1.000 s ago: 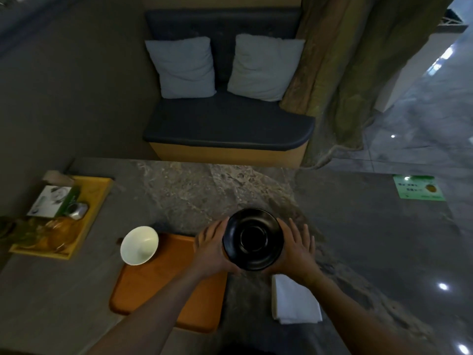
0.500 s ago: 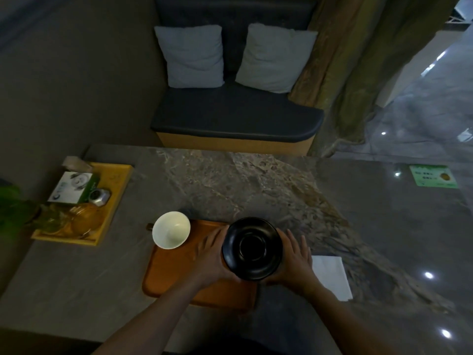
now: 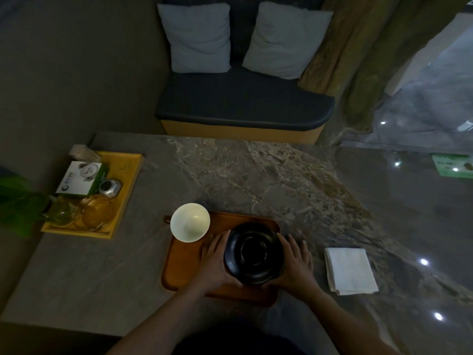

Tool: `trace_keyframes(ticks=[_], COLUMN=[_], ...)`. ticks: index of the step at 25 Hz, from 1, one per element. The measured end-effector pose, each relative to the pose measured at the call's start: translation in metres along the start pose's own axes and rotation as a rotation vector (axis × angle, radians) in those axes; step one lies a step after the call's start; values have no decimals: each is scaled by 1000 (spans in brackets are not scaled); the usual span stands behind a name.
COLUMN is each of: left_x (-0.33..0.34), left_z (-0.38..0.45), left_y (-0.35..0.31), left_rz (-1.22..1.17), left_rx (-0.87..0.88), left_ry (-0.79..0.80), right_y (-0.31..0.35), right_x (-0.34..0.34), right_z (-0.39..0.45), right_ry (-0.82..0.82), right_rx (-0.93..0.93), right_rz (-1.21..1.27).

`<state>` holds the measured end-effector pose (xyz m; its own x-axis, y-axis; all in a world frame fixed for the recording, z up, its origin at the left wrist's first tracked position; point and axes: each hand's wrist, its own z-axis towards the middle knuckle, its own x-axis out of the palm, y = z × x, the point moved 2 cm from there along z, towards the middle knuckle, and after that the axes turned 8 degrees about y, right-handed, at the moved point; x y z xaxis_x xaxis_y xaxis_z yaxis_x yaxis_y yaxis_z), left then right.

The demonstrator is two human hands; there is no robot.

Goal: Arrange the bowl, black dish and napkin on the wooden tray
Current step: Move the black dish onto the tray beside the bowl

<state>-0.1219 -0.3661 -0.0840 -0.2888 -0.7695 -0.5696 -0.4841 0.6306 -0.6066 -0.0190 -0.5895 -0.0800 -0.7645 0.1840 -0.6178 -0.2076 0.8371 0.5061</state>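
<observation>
Black dish (image 3: 253,253) cupped between left hand (image 3: 214,262) and right hand (image 3: 294,265), fingers spread, over the wooden tray's (image 3: 184,267) right end, white bowl (image 3: 190,222) at its far-left corner, napkin (image 3: 349,270) on marble table (image 3: 256,175).

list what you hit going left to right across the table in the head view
yellow tray → white bowl → left hand → black dish → right hand → white napkin → green card
</observation>
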Motion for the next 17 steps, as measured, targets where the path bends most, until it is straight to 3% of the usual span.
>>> trace_keyframes(ticks=[17], left_x=[6], left_z=[20], left_y=[12], left_rz=[33], left_rx=[6], left_ry=[-27], right_y=[-5], right_x=[5], right_z=[13], right_ry=[-74], right_rx=[48], right_rz=[-90])
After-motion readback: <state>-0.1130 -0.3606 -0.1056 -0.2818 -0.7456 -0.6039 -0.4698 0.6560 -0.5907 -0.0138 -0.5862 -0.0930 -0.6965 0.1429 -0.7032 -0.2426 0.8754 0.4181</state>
